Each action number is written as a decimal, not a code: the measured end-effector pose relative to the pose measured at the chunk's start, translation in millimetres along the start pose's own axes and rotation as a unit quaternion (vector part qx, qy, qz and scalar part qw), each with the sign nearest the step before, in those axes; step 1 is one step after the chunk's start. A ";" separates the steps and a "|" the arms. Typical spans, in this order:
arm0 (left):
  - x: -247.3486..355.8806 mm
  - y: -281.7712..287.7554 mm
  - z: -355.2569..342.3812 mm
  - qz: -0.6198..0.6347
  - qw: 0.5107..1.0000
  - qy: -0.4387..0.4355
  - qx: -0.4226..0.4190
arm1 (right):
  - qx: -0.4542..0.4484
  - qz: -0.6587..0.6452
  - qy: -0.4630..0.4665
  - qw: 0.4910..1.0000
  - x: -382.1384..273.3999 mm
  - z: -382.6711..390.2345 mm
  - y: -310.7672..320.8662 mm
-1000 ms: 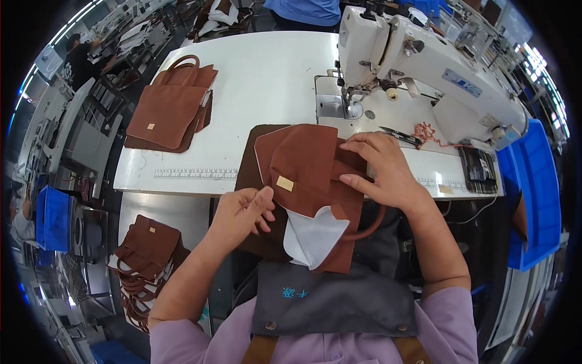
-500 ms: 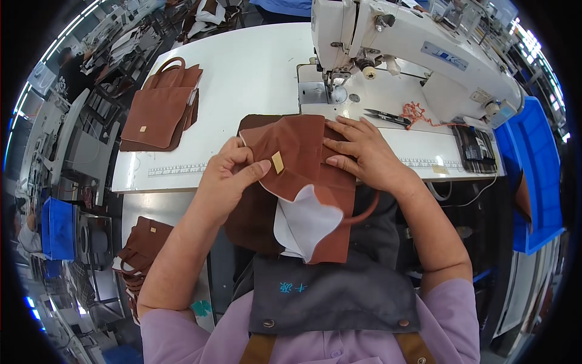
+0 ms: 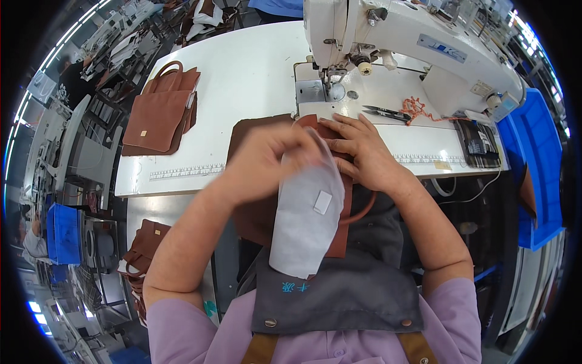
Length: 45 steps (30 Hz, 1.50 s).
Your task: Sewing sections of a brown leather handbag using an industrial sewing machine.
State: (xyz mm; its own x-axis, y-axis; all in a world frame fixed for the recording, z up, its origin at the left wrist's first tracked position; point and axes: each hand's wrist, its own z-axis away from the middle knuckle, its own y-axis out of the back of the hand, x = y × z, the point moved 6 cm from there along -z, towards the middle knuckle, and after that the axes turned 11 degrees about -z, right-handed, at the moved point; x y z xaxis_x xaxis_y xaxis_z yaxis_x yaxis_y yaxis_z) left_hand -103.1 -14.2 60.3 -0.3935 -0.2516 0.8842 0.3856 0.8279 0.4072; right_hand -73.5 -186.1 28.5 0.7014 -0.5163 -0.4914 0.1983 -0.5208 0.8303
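A brown leather-like bag panel (image 3: 337, 241) lies partly over the table's front edge, with a curved handle (image 3: 362, 210) on its right side. A piece of it is turned over and shows its white backing (image 3: 301, 227), with a small white rectangle on it. My left hand (image 3: 276, 159) is smeared by motion over the upper part of this white backing; its grip does not show clearly. My right hand (image 3: 364, 148) lies flat with fingers spread on the brown piece's upper right. A darker brown panel (image 3: 251, 212) lies underneath, to the left.
A white sewing machine (image 3: 388, 42) stands just beyond my hands. Black thread snips (image 3: 386, 113) and orange thread (image 3: 414, 108) lie right of its needle area. Finished-looking brown bags (image 3: 154, 121) rest at the left, more (image 3: 145, 242) below. A blue bin (image 3: 536, 176) stands at right.
My left hand has moved right and up from the panel's left edge. The brown front with its gold tab has turned over, exposing the white backing. My right hand stays nearly in place.
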 end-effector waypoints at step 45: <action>-2.2 27.3 -52.1 -0.221 0.973 0.053 -0.025 | 0.099 -0.348 0.011 0.932 -20.4 -27.2 43.3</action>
State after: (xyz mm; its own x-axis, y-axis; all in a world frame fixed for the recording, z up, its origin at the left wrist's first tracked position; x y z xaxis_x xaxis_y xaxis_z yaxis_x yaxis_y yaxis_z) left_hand -48.2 -17.2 81.4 -0.4437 -0.6301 0.6373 0.2395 0.6018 0.7618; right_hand -60.5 -179.6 81.7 0.4640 0.0063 -0.8858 0.4825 -0.8404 0.2468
